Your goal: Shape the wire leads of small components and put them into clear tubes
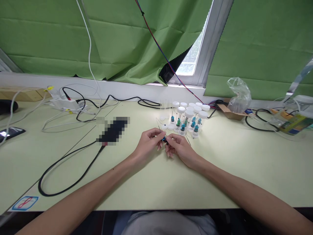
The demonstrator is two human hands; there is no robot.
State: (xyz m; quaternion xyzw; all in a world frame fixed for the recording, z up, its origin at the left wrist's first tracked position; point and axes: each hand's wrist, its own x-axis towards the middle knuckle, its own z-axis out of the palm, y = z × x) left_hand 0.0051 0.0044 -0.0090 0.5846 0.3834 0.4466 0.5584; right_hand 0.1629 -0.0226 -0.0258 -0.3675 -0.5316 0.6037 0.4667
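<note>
My left hand (151,140) and my right hand (179,146) meet above the table, fingertips pinched on a small dark and blue piece (163,139). A thin wire rises from it above my left fingers. My fingers hide much of the piece, so its kind is unclear. Just beyond my hands stand several clear tubes with white caps (188,113), holding blue or green pieces (183,127) with thin wires. Left of them are clear tubes (165,109) with no caps visible on top. Loose white caps (171,126) lie in front.
A partly pixelated dark device (113,130) with a looped black cable (46,195) lies to the left. Farther left are a power strip (65,103) and a phone (12,133). A cardboard box (230,113) with a plastic bag (241,94) sits at the back right.
</note>
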